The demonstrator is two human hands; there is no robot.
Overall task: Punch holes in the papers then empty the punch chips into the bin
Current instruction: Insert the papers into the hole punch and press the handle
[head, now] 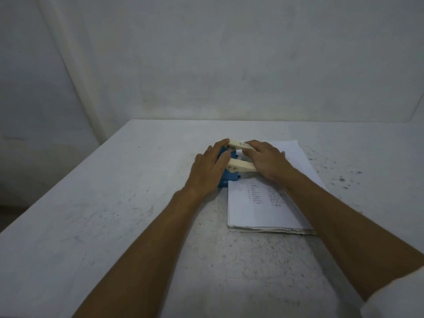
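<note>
A blue hole punch (68, 177) with two cream lever arms (238, 166) stands on the table at the left edge of a stack of white papers (257, 210). My left hand (206, 173) lies over the punch's left side, fingers wrapped on its blue body. My right hand (266, 161) rests on top of the cream lever's right end, palm down over the papers. The top sheet carries handwriting. No bin is in view.
The grey speckled table (114, 214) runs to a far edge against a pale wall (206, 65). Dark specks mark the table at the right (341, 180). A white sleeve (399, 294) shows at the lower right corner.
</note>
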